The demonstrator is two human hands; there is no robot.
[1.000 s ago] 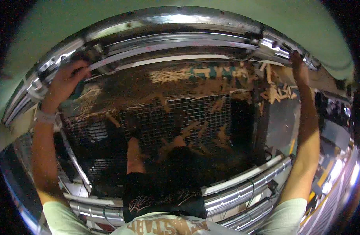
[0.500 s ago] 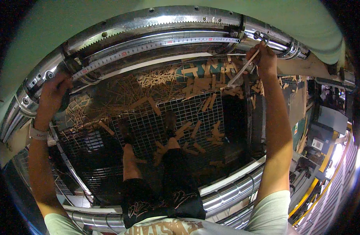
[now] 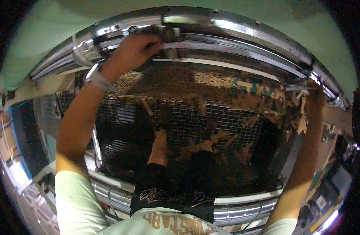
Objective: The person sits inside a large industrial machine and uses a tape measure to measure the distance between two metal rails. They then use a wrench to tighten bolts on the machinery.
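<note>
A long metal roller shaft [image 3: 234,25] crosses the far side, with a ruler strip [image 3: 227,50] running along it. My left hand [image 3: 135,51] reaches up to a dark collar part [image 3: 169,34] on the shaft. Its fingers are curled at the collar, and what they grip is hidden. At the far right my right hand [image 3: 316,92] is by the shaft's right end and smeared by motion. A thin rod-like tool [image 3: 297,88], pale and blurred, extends leftward from this hand. The right fingers themselves do not show clearly.
Below the shaft, brown cardboard scraps [image 3: 215,80] lie in a heap and spread over a wire-mesh floor [image 3: 180,117] where my legs stand. Shiny rollers [image 3: 242,209] run close behind me. Green sheeting [image 3: 109,17] hangs beyond the shaft. Boxes [image 3: 7,137] stand far left.
The view has swung left, so the shaft and scraps appear farther right. My left hand has shifted rightward along the shaft to the dark collar. My right hand stays near the shaft's right end.
</note>
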